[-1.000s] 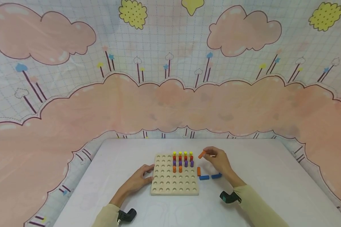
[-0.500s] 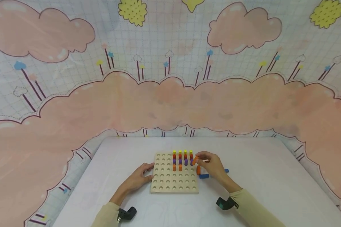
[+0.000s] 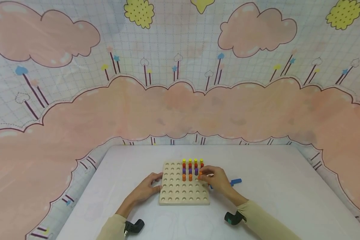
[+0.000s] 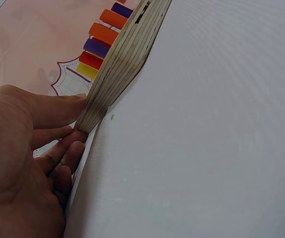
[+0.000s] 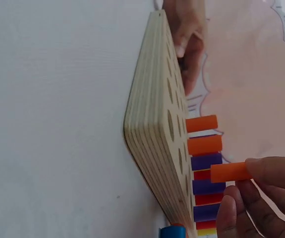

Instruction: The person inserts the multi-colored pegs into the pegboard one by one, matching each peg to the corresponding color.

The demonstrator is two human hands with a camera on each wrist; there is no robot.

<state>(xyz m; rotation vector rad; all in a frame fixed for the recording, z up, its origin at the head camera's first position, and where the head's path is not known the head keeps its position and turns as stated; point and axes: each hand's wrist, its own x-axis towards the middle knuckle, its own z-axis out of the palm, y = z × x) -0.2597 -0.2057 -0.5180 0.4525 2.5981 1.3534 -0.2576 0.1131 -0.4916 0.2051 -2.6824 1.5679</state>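
Note:
A pale wooden pegboard (image 3: 184, 199) lies flat, with rows of yellow, red and purple pegs (image 3: 196, 171) standing in its far right part and two orange pegs (image 3: 184, 177) nearer. My right hand (image 3: 217, 180) pinches another orange peg (image 5: 230, 172) between thumb and fingertips, just above the board's right side. In the right wrist view this peg is apart from the board's surface. My left hand (image 3: 147, 188) rests against the board's left edge, thumb and fingers (image 4: 60, 111) touching its side. The right hand covers part of the purple row in the head view.
Blue pegs (image 3: 236, 181) lie on the white table (image 3: 132, 153) to the right of the board, partly behind the right hand. A black wrist camera (image 3: 234, 218) sits by each sleeve. A printed cloth (image 3: 180, 113) rises behind the table.
My right hand has moved left and toward me with the orange peg, from beside the board to over its right side. A loose blue peg on the right has shifted slightly. The left hand stays put.

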